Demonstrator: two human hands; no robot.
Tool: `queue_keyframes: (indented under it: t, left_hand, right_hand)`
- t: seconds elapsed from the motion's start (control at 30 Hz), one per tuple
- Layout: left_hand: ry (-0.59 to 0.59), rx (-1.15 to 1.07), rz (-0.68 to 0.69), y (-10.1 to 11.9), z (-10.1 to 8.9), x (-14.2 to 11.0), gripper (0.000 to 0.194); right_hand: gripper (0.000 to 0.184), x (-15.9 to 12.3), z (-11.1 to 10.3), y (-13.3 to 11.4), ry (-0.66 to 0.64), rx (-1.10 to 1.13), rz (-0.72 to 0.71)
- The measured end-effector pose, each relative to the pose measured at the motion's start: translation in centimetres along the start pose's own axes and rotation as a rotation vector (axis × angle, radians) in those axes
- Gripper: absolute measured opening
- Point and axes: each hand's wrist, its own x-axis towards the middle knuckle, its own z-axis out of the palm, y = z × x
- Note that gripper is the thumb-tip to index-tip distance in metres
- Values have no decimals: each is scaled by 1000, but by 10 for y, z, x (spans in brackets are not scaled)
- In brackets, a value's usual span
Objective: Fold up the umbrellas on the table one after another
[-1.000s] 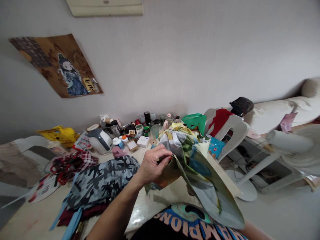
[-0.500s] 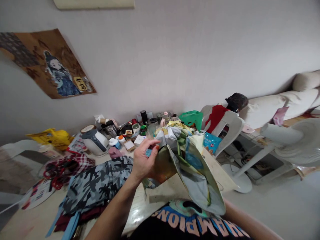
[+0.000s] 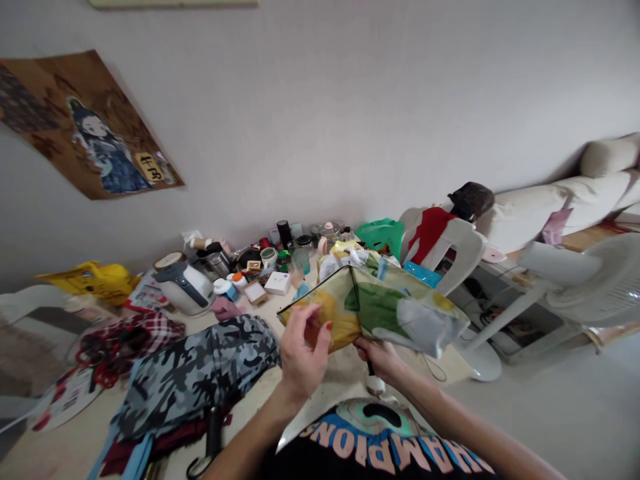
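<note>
- The leaf-print folding umbrella (image 3: pixel 380 308) is held partly spread above the near side of the cream table (image 3: pixel 345 375), close to the chest.
- If it swings towards ten o'clock, its edge could knock the clear cup (image 3: pixel 301 259) or white box (image 3: pixel 277 283).
- A loose rib tip could snag cloth or a finger, as the left hand (image 3: pixel 303 347) works close to the yellow panel.
- That hand, at the umbrella's eight o'clock, is palm inward, thumb and fingers parted; whether fingertips touch fabric I cannot tell.
- The right hand (image 3: pixel 379 357), at six o'clock, is closed round the shaft above the handle (image 3: pixel 376 385), forearm slanting from five; a slackening grip could let the umbrella tip.
</note>
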Motion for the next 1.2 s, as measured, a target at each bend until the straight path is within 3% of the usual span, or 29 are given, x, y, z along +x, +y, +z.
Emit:
queue_keyframes:
  t: [0.17, 0.3, 0.37, 0.43, 0.5, 0.57, 0.63, 0.77, 0.93, 1.03, 1.2]
  left_hand:
    - [-1, -139, -300, -12, 18, -27, 32]
    - [40, -148, -518, -36, 34, -27, 46]
    - [92, -202, -703, -49, 42, -24, 56]
    - [107, -365, -938, -60, 45, -20, 59]
    - [35, -594, -1199, -67, 44, -16, 54]
    - [-47, -818, -1356, -71, 41, -13, 53]
    - [-57, -982, -1321, -71, 37, -8, 56]
    - [-45, -1132, -970, -62, 37, 6, 61]
    - [-33, -1086, -706, -55, 31, 28, 70]
    - [-6, -995, -605, -56, 17, 36, 59]
    - [-80, -858, -509, -53, 4, 39, 47]
  right_hand:
    - [27, 4, 8, -11, 8, 109, 60]
    - [26, 3, 9, -20, -20, 139, 85]
    - [29, 1, 10, -23, -59, 166, 104]
    - [30, 0, 10, -25, -102, 205, 129]
    - [30, 0, 8, -26, -134, 233, 152]
    - [29, 1, 5, -27, -167, 251, 169]
    - [29, 2, 1, -27, -222, 270, 182]
    - [27, 5, -6, -26, -362, 310, 184]
    - [33, 5, -13, -19, -402, 327, 138]
    - [44, 5, -22, -15, -416, 356, 131]
    - [55, 3, -35, -21, -540, 454, 133]
